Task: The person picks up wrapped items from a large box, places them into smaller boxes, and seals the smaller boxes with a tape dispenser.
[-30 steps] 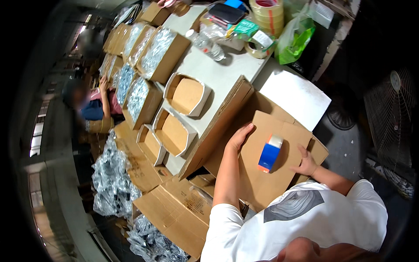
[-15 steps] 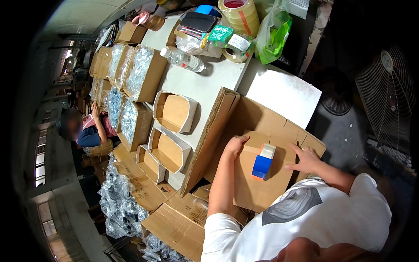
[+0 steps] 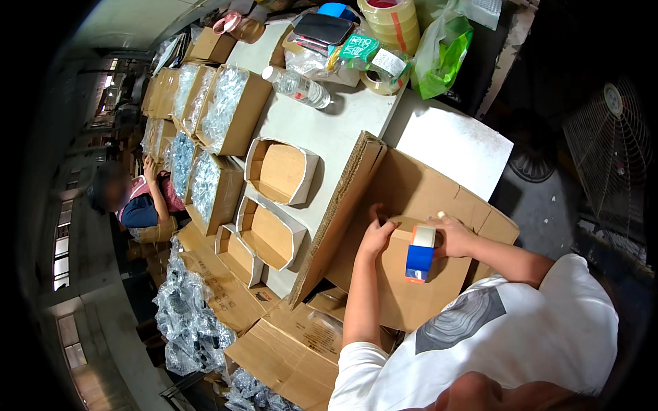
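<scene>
A flat brown cardboard box (image 3: 394,298) lies in front of me on a larger cardboard piece. On it rests a blue and orange tape dispenser (image 3: 419,262) with a roll of clear tape. My left hand (image 3: 377,238) is closed on the box's far left corner, thumb on top and one finger raised. Just right of the dispenser, my right hand (image 3: 454,238) curls its fingers at the box's far edge. The dispenser hides part of those fingers. Between the hands, the far flap of the box looks slightly lifted.
A thick cardboard stack (image 3: 339,212) stands on edge left of my work. Beyond it are white-edged open trays (image 3: 277,171), a plastic bottle (image 3: 296,87), tape rolls (image 3: 391,24) and bubble-wrap-filled boxes (image 3: 226,103). A fan (image 3: 610,144) is at right; another person (image 3: 140,205) sits far left.
My right hand has moved from lying spread on the right of the box to its far edge beside the dispenser. My left hand's grip has shifted at the corner. The view has shifted slightly.
</scene>
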Demonstrator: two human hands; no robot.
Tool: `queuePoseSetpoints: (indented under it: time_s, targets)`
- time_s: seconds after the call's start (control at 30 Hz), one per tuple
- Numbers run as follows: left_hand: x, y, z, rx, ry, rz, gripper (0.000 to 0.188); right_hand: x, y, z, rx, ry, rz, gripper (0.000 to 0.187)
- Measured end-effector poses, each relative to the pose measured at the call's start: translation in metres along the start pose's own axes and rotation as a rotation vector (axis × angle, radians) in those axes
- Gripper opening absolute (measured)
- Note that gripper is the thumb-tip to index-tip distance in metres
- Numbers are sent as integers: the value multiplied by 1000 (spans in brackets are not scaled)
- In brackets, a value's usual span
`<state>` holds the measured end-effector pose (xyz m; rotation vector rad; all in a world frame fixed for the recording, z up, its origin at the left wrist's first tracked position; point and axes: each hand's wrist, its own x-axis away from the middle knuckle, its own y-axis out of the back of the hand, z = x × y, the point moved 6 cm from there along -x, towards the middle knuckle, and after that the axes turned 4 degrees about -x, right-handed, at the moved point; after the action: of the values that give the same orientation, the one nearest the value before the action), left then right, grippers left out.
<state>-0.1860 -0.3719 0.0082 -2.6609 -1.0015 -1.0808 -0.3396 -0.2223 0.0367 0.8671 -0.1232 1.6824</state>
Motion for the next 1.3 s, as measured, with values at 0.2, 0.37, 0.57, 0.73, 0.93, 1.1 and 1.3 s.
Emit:
queuePoseSetpoints:
  time_s: [0.2, 0.37, 0.57, 0.73, 0.93, 1.1, 1.3]
  targets:
    - [4, -19, -19, 173, 29, 112, 30, -23, -20, -18, -185, 367, 24, 78]
    - [-2, -13, -3, 332, -40, 117, 20, -21, -1, 10, -283, 258, 274, 82]
    - [6, -22, -15, 468, -37, 204, 20, -18, -9, 9, -434, 268, 373, 62]
    - [22, -26, -29, 266, -243, 286, 26, -7, -33, 7, -510, 286, 281, 52]
    - [21, -25, -27, -41, 60, 135, 21, 17, -32, 22, -361, 238, -11, 43]
    - [7, -27, -13, -347, -193, 18, 14, -10, -64, -18, -164, 227, 76, 44]
    - [14, -19, -36, -620, 72, 337, 50, -1, -21, -37, -326, 146, -4, 55]
